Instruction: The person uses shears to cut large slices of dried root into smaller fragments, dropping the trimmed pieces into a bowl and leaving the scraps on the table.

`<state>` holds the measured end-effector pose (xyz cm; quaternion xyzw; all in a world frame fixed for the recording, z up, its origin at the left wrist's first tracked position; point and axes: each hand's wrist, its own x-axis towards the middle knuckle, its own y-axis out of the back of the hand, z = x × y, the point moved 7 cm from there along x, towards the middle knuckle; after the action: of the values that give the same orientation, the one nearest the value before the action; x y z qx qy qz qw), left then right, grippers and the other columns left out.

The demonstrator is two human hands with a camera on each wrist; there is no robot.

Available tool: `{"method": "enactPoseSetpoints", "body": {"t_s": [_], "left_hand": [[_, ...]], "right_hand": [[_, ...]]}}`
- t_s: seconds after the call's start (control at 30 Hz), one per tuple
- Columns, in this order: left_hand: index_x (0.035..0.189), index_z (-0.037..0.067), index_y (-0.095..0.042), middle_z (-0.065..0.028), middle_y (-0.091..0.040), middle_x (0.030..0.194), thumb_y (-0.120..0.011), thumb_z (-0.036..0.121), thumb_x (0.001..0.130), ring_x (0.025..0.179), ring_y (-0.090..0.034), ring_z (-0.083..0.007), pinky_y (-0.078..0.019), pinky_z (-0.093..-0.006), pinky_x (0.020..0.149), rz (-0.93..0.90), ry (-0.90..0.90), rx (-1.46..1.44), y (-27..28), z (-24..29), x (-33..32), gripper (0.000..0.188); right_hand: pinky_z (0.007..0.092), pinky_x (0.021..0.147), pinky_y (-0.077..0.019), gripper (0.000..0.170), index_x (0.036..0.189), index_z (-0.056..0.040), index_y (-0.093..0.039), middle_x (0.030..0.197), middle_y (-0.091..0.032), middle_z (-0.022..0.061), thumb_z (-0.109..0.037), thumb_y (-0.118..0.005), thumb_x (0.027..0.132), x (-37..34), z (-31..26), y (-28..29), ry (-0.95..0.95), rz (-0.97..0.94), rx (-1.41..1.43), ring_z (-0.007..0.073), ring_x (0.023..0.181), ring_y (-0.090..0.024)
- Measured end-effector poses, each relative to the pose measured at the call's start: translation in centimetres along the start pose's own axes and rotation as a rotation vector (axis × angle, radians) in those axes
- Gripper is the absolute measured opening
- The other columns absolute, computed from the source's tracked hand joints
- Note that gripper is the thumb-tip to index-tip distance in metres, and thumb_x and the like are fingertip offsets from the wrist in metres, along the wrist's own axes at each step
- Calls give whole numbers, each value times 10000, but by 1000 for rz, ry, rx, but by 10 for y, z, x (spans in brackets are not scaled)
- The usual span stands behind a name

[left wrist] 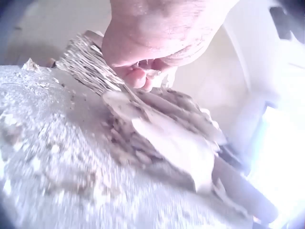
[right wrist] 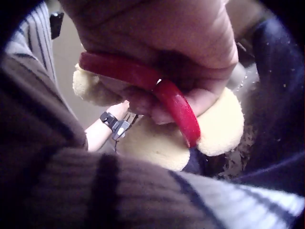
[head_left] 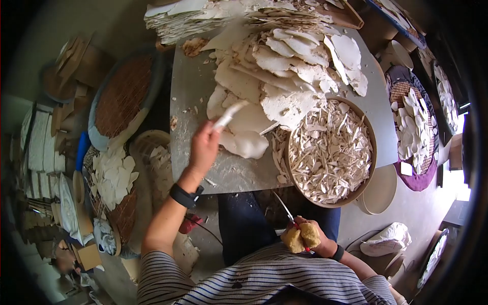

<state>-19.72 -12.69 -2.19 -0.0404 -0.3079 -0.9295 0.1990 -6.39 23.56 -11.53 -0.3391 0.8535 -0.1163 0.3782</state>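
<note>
Over the near edge of the heap, my left hand (head_left: 203, 150) pinches a narrow white piece (head_left: 231, 114), blurred in the head view. In the left wrist view, that hand's fingertips curl together above large thin white slices (left wrist: 174, 143). Close to the lap, my right hand (head_left: 324, 245) grips scissors (head_left: 284, 208) whose blades point up toward the table. Their red handles (right wrist: 178, 107) show in the right wrist view, and yellow sponge-like padding (right wrist: 221, 124) surrounds the fingers. A heap of dried-looking white slices (head_left: 244, 84) lies on the table in front of me.
A round container (head_left: 373, 152) full of cut white strips stands at the table's near right corner. Stacked slices (head_left: 183, 23) line the far edge of the grey table (head_left: 190, 101). Trays of slices (head_left: 414, 129) stand on both sides, with an oval rack (head_left: 122, 96) at left.
</note>
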Motion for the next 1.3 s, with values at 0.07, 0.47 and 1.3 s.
{"method": "enactPoseSetpoints", "body": {"t_s": [0.07, 0.47, 1.3], "left_hand": [[1092, 47, -547, -137, -530, 967, -560, 69, 800, 933, -543, -299, -461, -364, 787, -107, -232, 135, -15, 39, -16, 294], [1181, 63, -516, -161, -500, 1223, -613, 194, 788, 1132, -471, -309, -375, -402, 957, 93, -274, 455, 66, -31, 83, 426], [897, 51, -535, -88, -518, 836, -739, 113, 637, 775, -534, -270, -446, -374, 713, 216, -100, 495, -57, 68, -71, 336]], "right_hand": [[274, 673, -451, 233, 847, -23, -574, 830, -545, 41, -137, -718, 702, -1, -8, -8, 17, -6, 23, 150, 726, -530], [268, 649, -441, 236, 828, -31, -559, 783, -538, 48, -123, -709, 671, -2, -11, -7, 25, 24, -146, 153, 702, -528], [312, 645, -470, 105, 815, -23, -596, 779, -589, 96, -127, -579, 817, -35, -47, -34, 428, -99, -707, 266, 733, -586]]}}
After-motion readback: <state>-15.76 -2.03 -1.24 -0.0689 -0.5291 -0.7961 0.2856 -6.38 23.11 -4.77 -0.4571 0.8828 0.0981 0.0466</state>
